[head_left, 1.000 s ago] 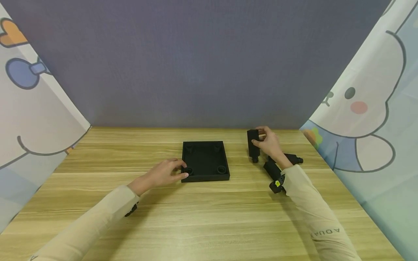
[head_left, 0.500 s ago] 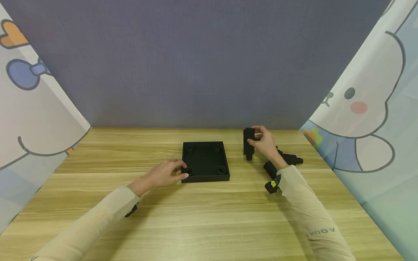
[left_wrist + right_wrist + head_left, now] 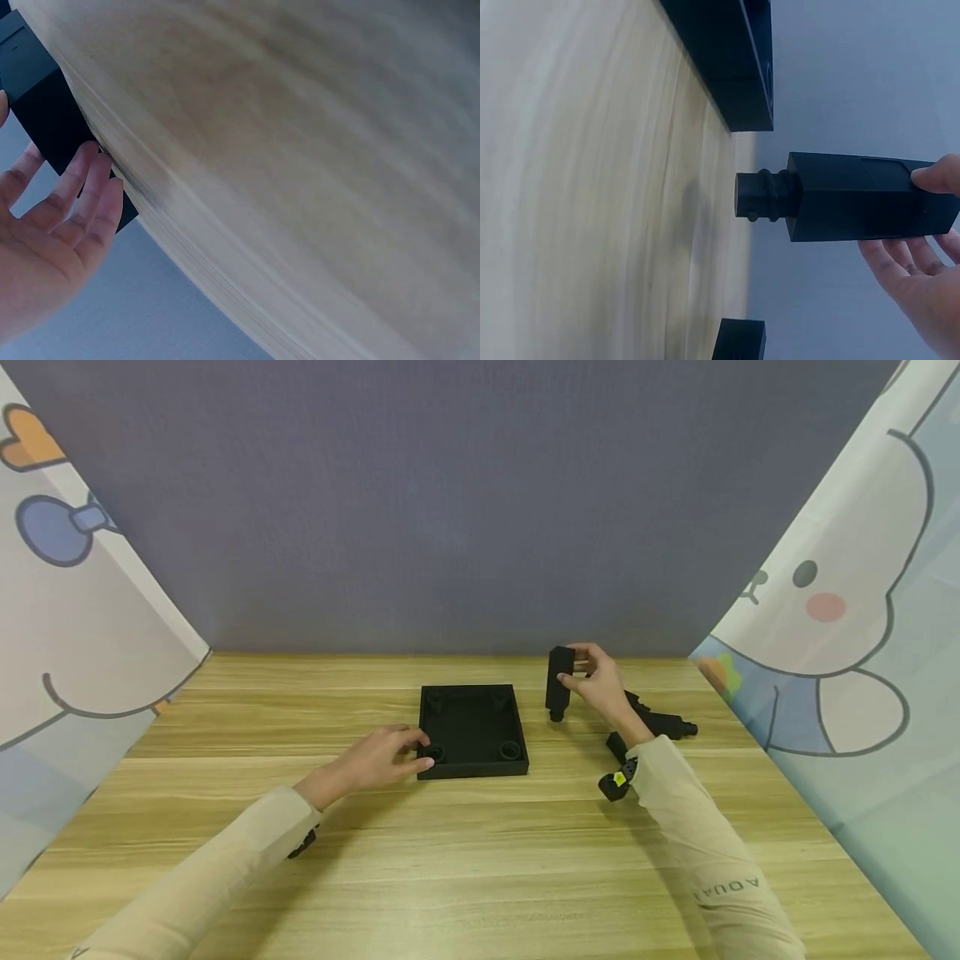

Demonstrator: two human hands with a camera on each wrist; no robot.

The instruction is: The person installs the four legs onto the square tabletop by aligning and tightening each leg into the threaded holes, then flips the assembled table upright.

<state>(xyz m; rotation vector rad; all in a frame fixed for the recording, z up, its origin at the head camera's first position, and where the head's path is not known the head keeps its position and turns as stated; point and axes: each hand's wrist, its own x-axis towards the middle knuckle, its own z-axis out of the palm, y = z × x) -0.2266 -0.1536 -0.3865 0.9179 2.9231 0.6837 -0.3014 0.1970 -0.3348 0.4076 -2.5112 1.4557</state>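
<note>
A shallow black square tray (image 3: 468, 727) with round threaded-looking sockets in its corners lies on the wooden table. My left hand (image 3: 378, 756) holds its near left corner, thumb at the front and fingers along the left side. In the left wrist view several fingertips touch the wall of the tray (image 3: 56, 120). To the right, my right hand (image 3: 602, 687) grips a black square-sided leg (image 3: 558, 681) near its upper end, raised above the table. The right wrist view shows the leg (image 3: 862, 196) pinched between thumb and fingers, its ridged, screw-like end pointing down at the table.
More black legs lie on the table at the right, one leg (image 3: 667, 725) farther back and another leg (image 3: 617, 747) partly hidden by my right wrist. A grey panel (image 3: 450, 510) stands along the table's back edge. Printed cloths (image 3: 832, 610) flank both sides.
My right hand has carried the leg leftward and slightly upward, closer to the tray, uncovering more of the legs lying behind. The left hand and the tray have stayed put.
</note>
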